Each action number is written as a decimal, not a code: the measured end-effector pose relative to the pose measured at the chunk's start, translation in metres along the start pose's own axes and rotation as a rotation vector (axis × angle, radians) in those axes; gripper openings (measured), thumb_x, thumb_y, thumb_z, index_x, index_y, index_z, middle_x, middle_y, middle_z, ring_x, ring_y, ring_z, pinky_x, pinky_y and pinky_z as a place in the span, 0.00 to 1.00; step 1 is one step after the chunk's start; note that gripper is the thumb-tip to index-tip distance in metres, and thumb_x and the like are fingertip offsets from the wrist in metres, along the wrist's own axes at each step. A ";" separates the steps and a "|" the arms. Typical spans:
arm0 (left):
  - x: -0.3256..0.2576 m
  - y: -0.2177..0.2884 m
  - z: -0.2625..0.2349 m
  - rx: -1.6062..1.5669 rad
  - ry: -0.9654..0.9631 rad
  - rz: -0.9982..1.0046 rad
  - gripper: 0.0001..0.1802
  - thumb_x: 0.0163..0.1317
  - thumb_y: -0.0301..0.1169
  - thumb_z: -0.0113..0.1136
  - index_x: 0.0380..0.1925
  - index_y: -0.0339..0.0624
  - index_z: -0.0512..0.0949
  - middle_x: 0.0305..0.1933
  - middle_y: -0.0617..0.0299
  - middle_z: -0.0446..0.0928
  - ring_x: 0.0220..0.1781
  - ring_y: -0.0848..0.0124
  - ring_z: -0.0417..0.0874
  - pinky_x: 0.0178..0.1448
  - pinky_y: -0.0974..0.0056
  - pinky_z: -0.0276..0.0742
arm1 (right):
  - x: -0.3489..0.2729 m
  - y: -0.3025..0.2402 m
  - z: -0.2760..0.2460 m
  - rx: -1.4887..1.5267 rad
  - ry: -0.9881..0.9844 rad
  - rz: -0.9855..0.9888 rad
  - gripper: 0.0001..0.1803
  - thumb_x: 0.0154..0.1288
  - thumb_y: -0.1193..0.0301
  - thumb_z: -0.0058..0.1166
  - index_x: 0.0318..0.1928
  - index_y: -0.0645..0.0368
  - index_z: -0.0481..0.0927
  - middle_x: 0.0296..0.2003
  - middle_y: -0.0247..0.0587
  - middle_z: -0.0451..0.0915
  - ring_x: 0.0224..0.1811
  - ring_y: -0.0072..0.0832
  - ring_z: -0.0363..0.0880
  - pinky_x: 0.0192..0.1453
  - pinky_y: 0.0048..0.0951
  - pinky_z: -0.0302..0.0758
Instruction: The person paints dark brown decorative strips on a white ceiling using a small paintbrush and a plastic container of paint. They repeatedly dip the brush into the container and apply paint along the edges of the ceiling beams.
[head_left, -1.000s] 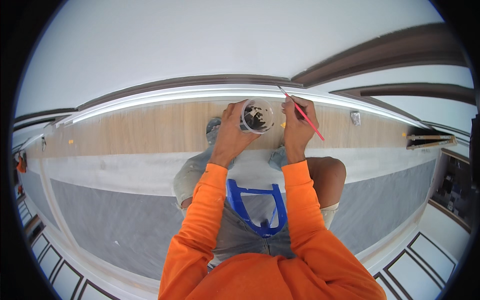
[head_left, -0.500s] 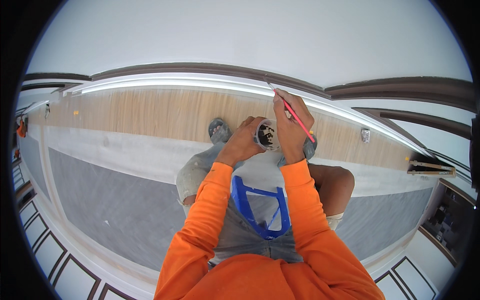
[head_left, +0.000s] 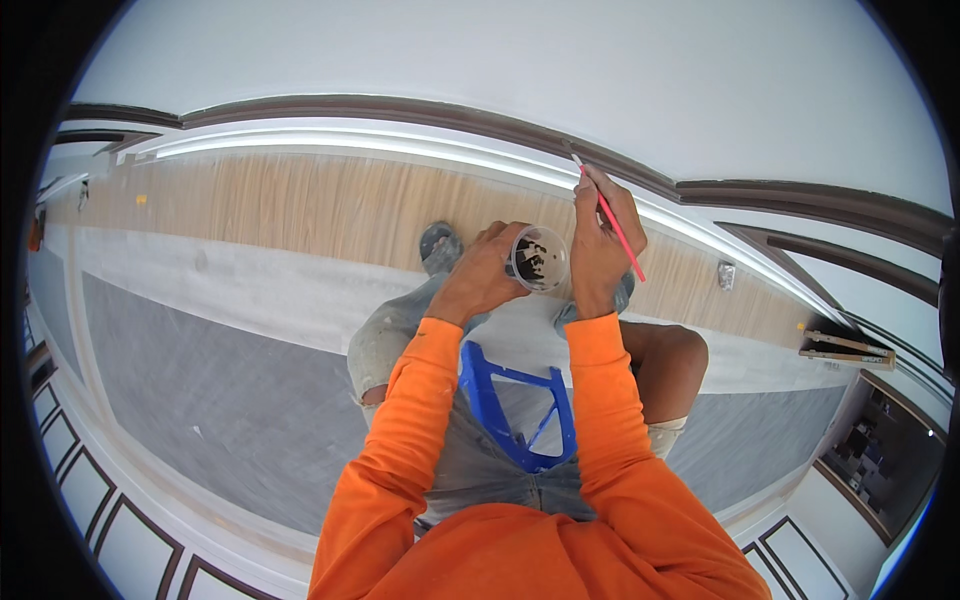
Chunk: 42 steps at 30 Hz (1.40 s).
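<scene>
My left hand is wrapped round a clear plastic cup with dark brown paint inside and smeared on its walls. Beside it, my right hand grips a thin paintbrush with a pink-red handle, pinched between the fingers. The brush points away from me, its tip at the dark brown moulding on the white wall; whether the bristles touch it, I cannot tell. Both sleeves are orange.
A lit white strip runs below the moulding. Wood-look flooring lies along the wall, with a grey floor behind it. Between my legs is a blue plastic frame. A small clear packet and a wooden frame lie to the right.
My view has shifted a little. The right hand with the paintbrush has moved slightly rightward along the moulding, and the cup in my left hand has come slightly nearer the wall.
</scene>
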<state>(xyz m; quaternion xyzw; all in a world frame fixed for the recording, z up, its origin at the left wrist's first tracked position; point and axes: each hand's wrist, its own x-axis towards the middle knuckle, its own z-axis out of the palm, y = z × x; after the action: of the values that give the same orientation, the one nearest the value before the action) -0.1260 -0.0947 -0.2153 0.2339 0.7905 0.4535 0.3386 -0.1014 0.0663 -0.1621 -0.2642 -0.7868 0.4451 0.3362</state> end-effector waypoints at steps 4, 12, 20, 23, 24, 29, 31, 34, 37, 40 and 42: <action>-0.001 0.001 -0.004 0.014 -0.044 -0.032 0.43 0.46 0.27 0.83 0.66 0.45 0.76 0.64 0.51 0.78 0.70 0.47 0.79 0.74 0.50 0.78 | 0.001 0.008 0.003 -0.021 0.045 0.000 0.10 0.72 0.79 0.65 0.50 0.62 0.93 0.40 0.42 0.91 0.40 0.26 0.88 0.45 0.28 0.83; -0.004 -0.002 -0.005 -0.004 -0.030 -0.035 0.44 0.45 0.26 0.83 0.66 0.47 0.76 0.65 0.52 0.77 0.70 0.47 0.79 0.75 0.50 0.78 | -0.001 0.003 0.001 0.002 0.063 0.032 0.10 0.73 0.78 0.65 0.51 0.60 0.93 0.40 0.40 0.90 0.40 0.25 0.88 0.42 0.27 0.82; -0.004 -0.003 -0.004 -0.003 -0.030 -0.017 0.45 0.44 0.25 0.83 0.67 0.46 0.76 0.64 0.52 0.78 0.71 0.47 0.78 0.76 0.50 0.77 | -0.002 -0.004 0.005 -0.035 0.013 -0.027 0.09 0.73 0.77 0.65 0.51 0.62 0.92 0.39 0.41 0.90 0.40 0.25 0.87 0.43 0.26 0.82; -0.004 -0.002 -0.004 0.017 -0.027 -0.016 0.45 0.44 0.25 0.83 0.67 0.46 0.76 0.65 0.51 0.78 0.72 0.47 0.78 0.76 0.50 0.77 | -0.002 0.002 -0.002 -0.077 0.036 -0.013 0.09 0.73 0.77 0.65 0.51 0.62 0.92 0.39 0.42 0.90 0.40 0.25 0.88 0.43 0.26 0.82; -0.004 -0.002 -0.004 0.022 -0.025 -0.015 0.45 0.44 0.25 0.83 0.67 0.46 0.76 0.65 0.51 0.78 0.72 0.47 0.78 0.77 0.50 0.77 | -0.002 0.005 -0.003 -0.060 0.053 0.015 0.10 0.73 0.78 0.65 0.51 0.62 0.92 0.39 0.42 0.90 0.39 0.25 0.88 0.43 0.26 0.82; -0.006 0.000 -0.006 0.006 -0.035 -0.030 0.45 0.44 0.24 0.83 0.67 0.46 0.76 0.65 0.51 0.78 0.72 0.47 0.78 0.77 0.50 0.76 | -0.005 -0.004 0.000 -0.059 0.012 -0.016 0.10 0.72 0.79 0.64 0.51 0.63 0.92 0.40 0.43 0.90 0.39 0.26 0.88 0.44 0.27 0.83; -0.006 0.000 -0.006 0.009 -0.033 -0.025 0.45 0.44 0.24 0.83 0.67 0.46 0.76 0.65 0.51 0.78 0.72 0.47 0.78 0.77 0.49 0.76 | -0.006 -0.009 0.002 -0.028 -0.011 -0.020 0.10 0.72 0.79 0.64 0.51 0.63 0.92 0.40 0.44 0.90 0.39 0.26 0.89 0.44 0.27 0.83; -0.006 0.000 -0.006 0.027 -0.020 -0.021 0.45 0.44 0.25 0.83 0.67 0.46 0.76 0.65 0.51 0.78 0.71 0.47 0.78 0.76 0.49 0.76 | -0.005 -0.012 0.006 -0.011 -0.037 -0.035 0.10 0.72 0.79 0.65 0.51 0.64 0.92 0.40 0.44 0.90 0.40 0.27 0.89 0.44 0.28 0.84; -0.007 0.002 -0.006 0.030 -0.008 -0.024 0.45 0.44 0.26 0.83 0.67 0.46 0.76 0.65 0.51 0.78 0.70 0.46 0.78 0.75 0.49 0.76 | -0.004 -0.006 0.010 -0.018 -0.029 -0.057 0.11 0.72 0.79 0.65 0.51 0.63 0.92 0.40 0.44 0.90 0.39 0.27 0.89 0.44 0.28 0.84; -0.007 0.001 -0.007 0.048 0.003 -0.003 0.44 0.44 0.26 0.83 0.67 0.45 0.77 0.64 0.50 0.78 0.70 0.46 0.79 0.75 0.48 0.76 | -0.004 -0.002 0.010 -0.025 0.020 -0.053 0.11 0.72 0.79 0.65 0.51 0.63 0.92 0.39 0.44 0.90 0.38 0.26 0.88 0.43 0.27 0.83; -0.007 0.003 -0.008 0.048 -0.003 -0.007 0.44 0.44 0.27 0.83 0.67 0.45 0.77 0.64 0.50 0.79 0.70 0.46 0.79 0.75 0.48 0.75 | -0.005 0.002 0.008 -0.033 0.038 -0.049 0.10 0.73 0.78 0.65 0.52 0.63 0.92 0.40 0.42 0.90 0.38 0.24 0.87 0.43 0.26 0.82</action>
<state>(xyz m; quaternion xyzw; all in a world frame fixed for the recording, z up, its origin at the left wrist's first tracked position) -0.1268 -0.1025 -0.2080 0.2399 0.8014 0.4331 0.3357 -0.1039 0.0591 -0.1681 -0.2588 -0.7936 0.4186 0.3577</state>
